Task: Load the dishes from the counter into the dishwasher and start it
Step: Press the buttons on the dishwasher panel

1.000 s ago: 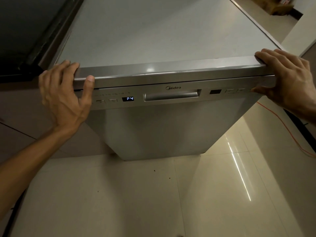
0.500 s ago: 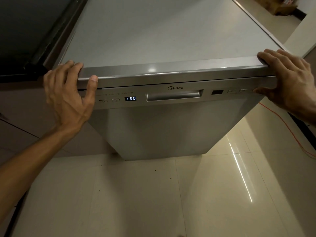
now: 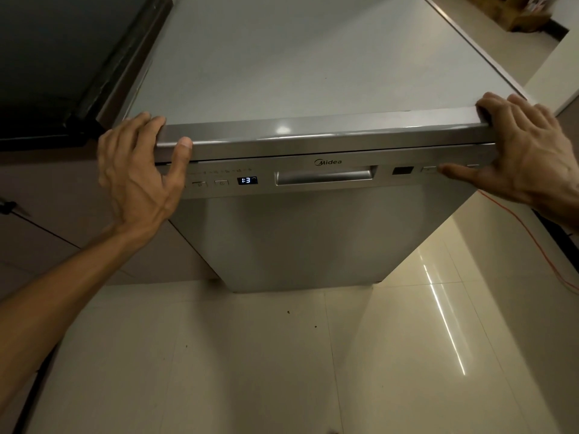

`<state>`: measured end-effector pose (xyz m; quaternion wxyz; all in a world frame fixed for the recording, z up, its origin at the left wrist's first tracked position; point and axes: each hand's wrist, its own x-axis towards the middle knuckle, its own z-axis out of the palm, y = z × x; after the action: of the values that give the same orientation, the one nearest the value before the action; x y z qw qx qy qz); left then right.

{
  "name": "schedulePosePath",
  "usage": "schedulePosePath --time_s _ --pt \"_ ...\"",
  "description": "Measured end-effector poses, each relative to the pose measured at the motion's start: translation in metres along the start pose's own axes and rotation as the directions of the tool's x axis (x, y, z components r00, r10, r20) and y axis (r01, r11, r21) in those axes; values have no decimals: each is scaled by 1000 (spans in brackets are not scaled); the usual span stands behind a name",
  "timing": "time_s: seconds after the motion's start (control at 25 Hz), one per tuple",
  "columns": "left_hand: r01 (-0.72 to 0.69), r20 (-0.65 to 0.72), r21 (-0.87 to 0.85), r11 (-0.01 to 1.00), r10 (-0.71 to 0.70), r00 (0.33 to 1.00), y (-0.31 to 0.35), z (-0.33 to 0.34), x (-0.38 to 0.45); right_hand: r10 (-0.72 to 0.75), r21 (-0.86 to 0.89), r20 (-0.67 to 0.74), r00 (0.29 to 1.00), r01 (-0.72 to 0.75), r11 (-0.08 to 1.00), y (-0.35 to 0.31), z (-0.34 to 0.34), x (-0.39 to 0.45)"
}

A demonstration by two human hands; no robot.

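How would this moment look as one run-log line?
dishwasher door closed | display lit | left hand grips top edge | right hand grips top edge

left hand [image 3: 138, 170] and right hand [image 3: 526, 158] gripping closed dishwasher [image 3: 313, 239] top corners

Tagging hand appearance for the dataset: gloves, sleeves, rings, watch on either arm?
Both bare. The left hand and its forearm show no glove, sleeve, watch or band right down to the frame edge. The right hand has no glove either; its wrist runs out of frame, so a sleeve or watch further up cannot be ruled out. No rings on the visible fingers of either hand.
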<state>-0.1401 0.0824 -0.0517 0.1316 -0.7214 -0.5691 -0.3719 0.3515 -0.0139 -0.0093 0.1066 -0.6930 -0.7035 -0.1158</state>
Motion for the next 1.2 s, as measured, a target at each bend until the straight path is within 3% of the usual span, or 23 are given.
schedulePosePath --time_s 0.28,0.44,0.56,0.84,1.2 --pt "75 58 -34 997 -73 996 8 -12 8 46 50 150 988 -54 997 -21 -15 19" --pt "35 198 40 999 -42 979 12 -27 24 61 13 252 966 -66 998 -40 -9 35" --pt "-9 320 35 999 -2 947 14 -28 37 84 92 307 948 -118 989 -58 -10 49" --pt "-24 574 115 993 -47 817 12 -21 51 -37 119 282 959 4 993 -136 5 84" --pt "31 676 153 988 -127 725 12 -26 57 -1 130 288 958 -38 991 -150 3 87"
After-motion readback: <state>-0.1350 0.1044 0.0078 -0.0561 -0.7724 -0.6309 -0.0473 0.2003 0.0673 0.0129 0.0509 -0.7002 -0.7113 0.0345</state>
